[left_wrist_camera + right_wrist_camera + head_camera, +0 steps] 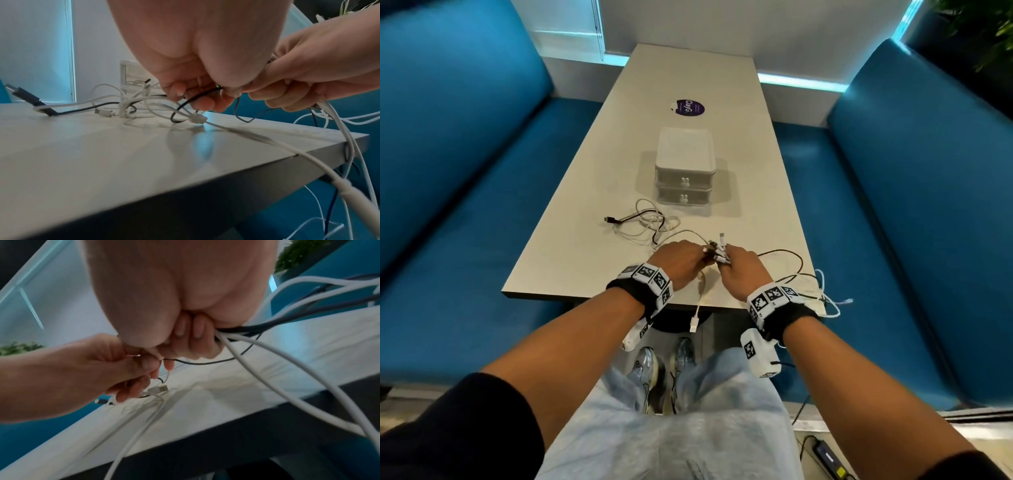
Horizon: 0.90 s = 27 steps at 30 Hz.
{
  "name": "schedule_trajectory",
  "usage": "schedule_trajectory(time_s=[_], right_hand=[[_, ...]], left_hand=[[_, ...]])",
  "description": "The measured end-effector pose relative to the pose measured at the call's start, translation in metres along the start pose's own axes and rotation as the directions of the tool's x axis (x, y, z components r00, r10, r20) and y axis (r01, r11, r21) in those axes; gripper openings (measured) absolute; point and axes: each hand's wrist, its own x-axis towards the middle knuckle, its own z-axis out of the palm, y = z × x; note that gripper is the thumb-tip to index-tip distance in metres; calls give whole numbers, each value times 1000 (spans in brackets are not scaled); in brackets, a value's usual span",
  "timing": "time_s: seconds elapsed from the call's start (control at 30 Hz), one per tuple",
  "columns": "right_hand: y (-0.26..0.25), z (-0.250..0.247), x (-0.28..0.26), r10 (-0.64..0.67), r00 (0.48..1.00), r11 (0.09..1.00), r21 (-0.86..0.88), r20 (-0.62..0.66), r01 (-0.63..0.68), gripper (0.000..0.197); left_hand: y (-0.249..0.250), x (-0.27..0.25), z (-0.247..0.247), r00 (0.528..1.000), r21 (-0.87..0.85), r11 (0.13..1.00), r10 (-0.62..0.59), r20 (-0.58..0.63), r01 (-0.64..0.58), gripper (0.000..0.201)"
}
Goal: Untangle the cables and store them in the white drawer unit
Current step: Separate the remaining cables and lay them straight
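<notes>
Cables (654, 222): tangled on the desk (592, 192), near its front edge. Several plug ends are gripped in the right hand (739, 270); one dark strand is pinched by the left hand (681, 260). Drawer unit (684, 166): just behind the tangle, drawers closed.

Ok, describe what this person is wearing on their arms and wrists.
Both forearms are bare below dark sleeves pushed up near the elbows. The left wrist and right wrist each carry a black strap ringed with white blocks printed with black square-pattern markers. A small white camera box hangs under the right wrist, a thin black cable trailing from it.
</notes>
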Motion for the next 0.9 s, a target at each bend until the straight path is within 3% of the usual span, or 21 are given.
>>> schedule_trajectory(time_s=[0.13,0.37,0.57,0.7,0.8,0.9], right_hand=[[8,1,9,40,998,998,53,43,-43,23],[51,-18,13,213,977,972,-98,-5,-213,26],[64,-19,3,320,946,930,-172,-53,-324,21],[38,-7,2,236,970,964,-114,-65,-242,37],[18,8,7,113,993,991,-76,32,-110,33],[13,12,12,106,991,994,-3,77,-106,27]], left_hand=[[-5,-2,-1,1000,-20,1000,-18,-7,18,36],[-28,-4,-1,993,2,993,-115,-13,115,28],[-18,-1,9,994,89,990,-107,-16,108,22],[-2,2,5,995,136,986,-96,9,94,22],[10,3,3,994,159,981,-113,0,111,21],[12,3,4,990,127,982,-139,-10,139,24]])
